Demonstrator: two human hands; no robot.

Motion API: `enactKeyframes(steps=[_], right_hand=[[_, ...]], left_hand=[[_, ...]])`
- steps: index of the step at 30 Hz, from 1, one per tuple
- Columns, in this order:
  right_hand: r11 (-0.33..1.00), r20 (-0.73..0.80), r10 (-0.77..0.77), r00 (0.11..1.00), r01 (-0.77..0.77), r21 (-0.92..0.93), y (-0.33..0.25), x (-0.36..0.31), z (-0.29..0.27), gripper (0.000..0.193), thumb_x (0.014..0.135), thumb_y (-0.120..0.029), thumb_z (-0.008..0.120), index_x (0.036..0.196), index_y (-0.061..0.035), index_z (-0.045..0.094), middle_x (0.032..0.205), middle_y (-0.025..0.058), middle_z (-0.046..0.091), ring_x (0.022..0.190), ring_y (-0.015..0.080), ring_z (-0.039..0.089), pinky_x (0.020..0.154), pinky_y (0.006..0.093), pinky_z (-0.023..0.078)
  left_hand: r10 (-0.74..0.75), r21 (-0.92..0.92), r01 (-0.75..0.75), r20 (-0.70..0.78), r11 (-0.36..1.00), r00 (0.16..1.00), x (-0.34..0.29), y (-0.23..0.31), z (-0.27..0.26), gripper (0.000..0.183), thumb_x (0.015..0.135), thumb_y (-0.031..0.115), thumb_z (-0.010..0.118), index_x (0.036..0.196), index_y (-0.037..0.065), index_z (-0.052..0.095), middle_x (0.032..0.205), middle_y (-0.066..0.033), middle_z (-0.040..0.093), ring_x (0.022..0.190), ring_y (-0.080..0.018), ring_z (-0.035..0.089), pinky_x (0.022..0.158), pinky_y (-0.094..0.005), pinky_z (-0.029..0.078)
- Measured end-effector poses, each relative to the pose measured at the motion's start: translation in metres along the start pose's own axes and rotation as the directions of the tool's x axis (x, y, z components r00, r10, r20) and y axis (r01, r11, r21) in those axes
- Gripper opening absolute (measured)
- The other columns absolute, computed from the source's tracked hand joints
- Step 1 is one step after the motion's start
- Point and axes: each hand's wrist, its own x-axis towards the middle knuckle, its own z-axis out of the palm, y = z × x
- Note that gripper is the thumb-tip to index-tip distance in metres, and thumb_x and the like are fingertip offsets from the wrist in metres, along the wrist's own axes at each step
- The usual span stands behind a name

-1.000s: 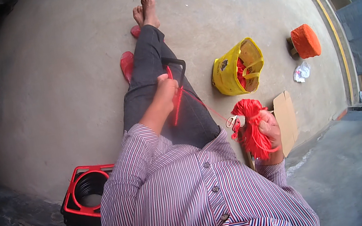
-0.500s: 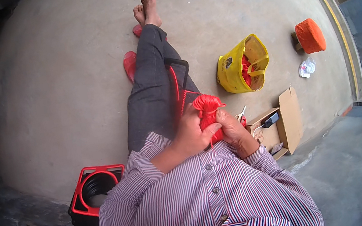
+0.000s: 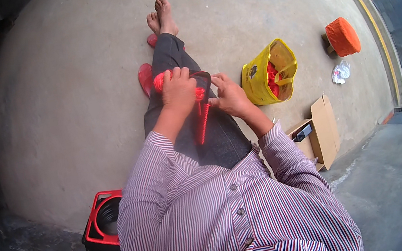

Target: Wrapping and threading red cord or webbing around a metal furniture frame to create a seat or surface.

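Both my hands are over my trousered thighs. My left hand [image 3: 178, 91] is closed round a bundle of shiny red cord [image 3: 158, 83], which sticks out on both sides of the fingers. To its right, my right hand [image 3: 230, 95] has thumb and fingers at the corner of a thin black frame [image 3: 205, 78] lying across my legs, and seems to grip its edge. A length of red coiled cord [image 3: 205, 124] slants down from the frame over the thigh, blurred at its lower end. My left hand hides part of the frame and bundle.
A yellow bag [image 3: 260, 79] with red cord inside stands to the right. Beyond are an orange-covered stool [image 3: 342, 37] and a white plastic bag [image 3: 341, 72]. An open cardboard box [image 3: 325, 129] lies nearer. A red-and-black reel holder [image 3: 104, 235] is at lower left; red slippers [image 3: 146, 80] lie by my legs.
Both hands have moved away from my body, to the black frame on my legs. The left hand has carried the red bundle there; the right has let go of it and moved to the frame.
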Motion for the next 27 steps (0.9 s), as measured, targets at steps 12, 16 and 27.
enactKeyframes(steps=[12, 16, 27], right_hand=[[0.988, -0.203, -0.141, 0.969, 0.152, 0.040, 0.014, -0.011, 0.003, 0.033, 0.074, -0.022, 0.077, 0.099, -0.0034, 0.065, 0.116, 0.0145, 0.060, 0.105, 0.0311, 0.059, 0.090, 0.0378, 0.047], [0.968, -0.275, -0.087, 0.957, 0.146, 0.203, 0.005, -0.028, -0.043, 0.025, 0.074, -0.014, 0.075, 0.093, -0.0006, 0.064, 0.117, 0.0170, 0.061, 0.104, 0.0266, 0.061, 0.089, 0.0348, 0.048], [0.124, 0.286, -0.413, 0.865, -0.258, 0.958, -0.091, -0.127, -0.059, 0.045, 0.073, -0.028, 0.079, 0.097, -0.0013, 0.053, 0.086, 0.0172, 0.064, 0.073, 0.0284, 0.062, 0.070, 0.0369, 0.048]], left_hand=[[-0.196, -0.532, 0.079, -0.168, 0.843, 0.966, -0.022, 0.027, -0.007, 0.035, 0.069, 0.001, 0.065, 0.103, 0.001, 0.061, 0.108, -0.0146, 0.056, 0.106, -0.0317, 0.051, 0.096, -0.0413, 0.040], [-0.320, -0.694, 0.167, -0.097, 0.700, 0.942, -0.045, 0.031, -0.018, 0.037, 0.073, 0.001, 0.068, 0.109, 0.000, 0.059, 0.103, -0.0168, 0.059, 0.094, -0.0326, 0.058, 0.085, -0.0382, 0.047], [-0.312, -0.836, 0.527, 0.465, 0.151, 0.828, -0.058, 0.052, -0.017, 0.035, 0.080, 0.008, 0.070, 0.112, 0.004, 0.058, 0.083, -0.0144, 0.067, 0.076, -0.0226, 0.066, 0.070, -0.0335, 0.051]])
